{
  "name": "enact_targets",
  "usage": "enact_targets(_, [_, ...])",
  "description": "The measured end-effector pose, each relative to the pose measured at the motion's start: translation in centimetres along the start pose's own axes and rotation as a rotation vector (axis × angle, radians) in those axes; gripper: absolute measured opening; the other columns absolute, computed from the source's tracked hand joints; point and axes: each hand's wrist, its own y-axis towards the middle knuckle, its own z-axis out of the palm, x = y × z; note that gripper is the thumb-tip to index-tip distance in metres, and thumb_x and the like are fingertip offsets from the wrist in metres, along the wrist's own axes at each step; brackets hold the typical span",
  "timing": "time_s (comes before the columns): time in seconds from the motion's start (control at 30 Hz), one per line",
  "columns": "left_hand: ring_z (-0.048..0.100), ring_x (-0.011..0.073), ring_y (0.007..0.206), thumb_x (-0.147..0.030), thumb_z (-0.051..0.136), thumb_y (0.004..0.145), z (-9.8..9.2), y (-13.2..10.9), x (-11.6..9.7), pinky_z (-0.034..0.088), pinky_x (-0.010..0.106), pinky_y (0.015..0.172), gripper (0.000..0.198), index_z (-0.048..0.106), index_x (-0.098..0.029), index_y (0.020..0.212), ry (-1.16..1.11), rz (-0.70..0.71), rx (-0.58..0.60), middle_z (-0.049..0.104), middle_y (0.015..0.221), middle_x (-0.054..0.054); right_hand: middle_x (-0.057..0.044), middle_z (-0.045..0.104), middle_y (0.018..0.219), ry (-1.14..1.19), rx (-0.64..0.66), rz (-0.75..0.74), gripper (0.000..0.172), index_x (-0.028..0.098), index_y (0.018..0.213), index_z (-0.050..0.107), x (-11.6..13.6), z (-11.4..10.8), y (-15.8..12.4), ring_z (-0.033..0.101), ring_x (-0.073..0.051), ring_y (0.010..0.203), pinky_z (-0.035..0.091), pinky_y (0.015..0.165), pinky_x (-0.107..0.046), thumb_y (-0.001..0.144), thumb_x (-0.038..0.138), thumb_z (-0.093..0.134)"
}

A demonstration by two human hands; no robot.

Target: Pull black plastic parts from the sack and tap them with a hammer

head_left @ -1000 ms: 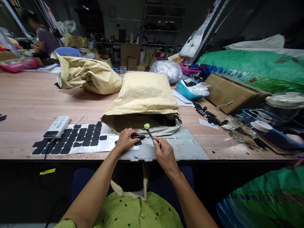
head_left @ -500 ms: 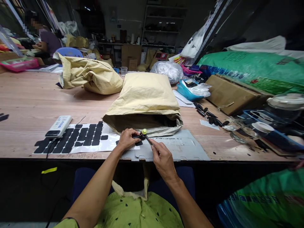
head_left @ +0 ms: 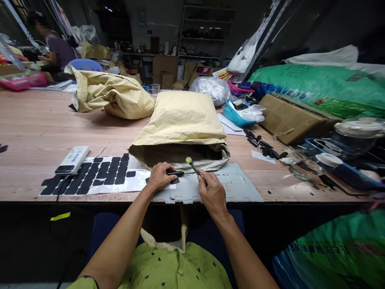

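Note:
My left hand (head_left: 161,176) is closed on a small black part (head_left: 177,173) above the grey board (head_left: 240,180). In my right hand (head_left: 211,192) is a small hammer (head_left: 194,165) with a yellowish round head, raised a little to the right of the black part. Just beyond both hands lies a large cream sack (head_left: 186,120), its dark open mouth facing me. To the left of my left hand, a white sheet (head_left: 114,188) carries rows of black rounded-square pieces (head_left: 87,176).
A white device (head_left: 72,160) with a cable rests on the sheet's left part. Behind it lies another cream sack (head_left: 120,96). Black parts (head_left: 264,146), a cardboard box (head_left: 294,118) and jars are at the right. A person (head_left: 58,50) sits far left.
My right hand has moved right, carrying the hammer's head away from the black part. My left hand stays in about the same place, and more of the black part shows.

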Motion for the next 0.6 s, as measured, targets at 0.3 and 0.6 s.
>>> enact_targets(0.3, [0.059, 0.0220, 0.095, -0.035, 0.069, 0.082, -0.1, -0.1, 0.2, 0.041, 0.035, 0.087, 0.019, 0.076, -0.023, 0.096, 0.042, 0.036, 0.041, 0.071, 0.096, 0.002, -0.006, 0.061, 0.088, -0.445, -0.015, -0.046, 0.027, 0.022, 0.112, 0.071, -2.6, 2.4, 2.6, 0.048, -0.019, 0.084, 0.032, 0.071, -0.030, 0.092, 0.020, 0.052])
enact_targets(0.6, [0.054, 0.0209, 0.093, -0.039, 0.055, 0.092, -0.5, 0.1, 0.1, 0.037, 0.036, 0.088, 0.025, 0.075, -0.024, 0.093, 0.062, 0.065, 0.100, 0.069, 0.094, 0.002, -0.006, 0.060, 0.093, -0.456, -0.008, -0.034, 0.024, 0.022, 0.111, 0.069, -2.4, 2.4, 2.3, 0.046, -0.019, 0.085, 0.030, 0.072, -0.031, 0.091, 0.024, 0.055])
